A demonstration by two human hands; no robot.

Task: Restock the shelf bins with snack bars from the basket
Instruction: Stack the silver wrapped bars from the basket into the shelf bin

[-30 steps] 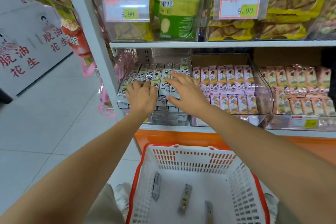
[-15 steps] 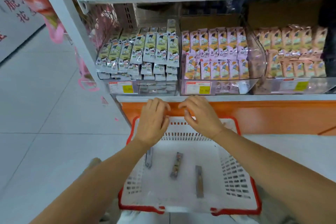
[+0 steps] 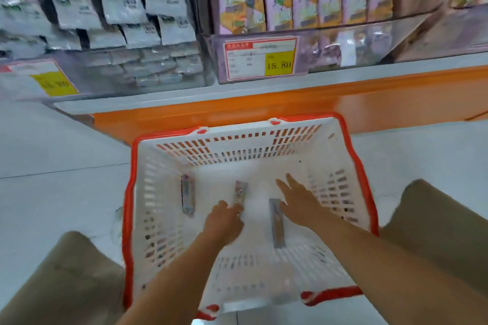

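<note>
Left grip (image 3: 224,222): narrow, fingers curled down on the near end of the middle bar (image 3: 240,191); it looks to be pinching that end, though blur softens the fingertips.
Right grip (image 3: 301,206): wide, fingers straight and spread, palm down, low over the basket floor, holding nothing.
Right bar (image 3: 277,228): flat on the basket floor between the 2 grips, just left of the right grip; the thumb is at or just beside its far end, and I cannot tell if they touch.
Left bar (image 3: 188,194): flat on the floor left of the left grip, apart from it, untouched.
Basket (image 3: 352,163): white with a red rim, walls around both grips; 3 bars are all it shows.
Left bin (image 3: 105,68): beyond and above the left grip, stacked with pale wrapped bars.
Right bin (image 3: 369,42): beyond and above the right grip, a row of purple packs behind a price tag (image 3: 260,57).
Done: judging by well-filled bins and a nearly bare basket, most of the restock.
Left: 3 bars to lift out and shelve; blur hides which bin suits them.
Step in hand: probably picking up, 1 bar per grip.
</note>
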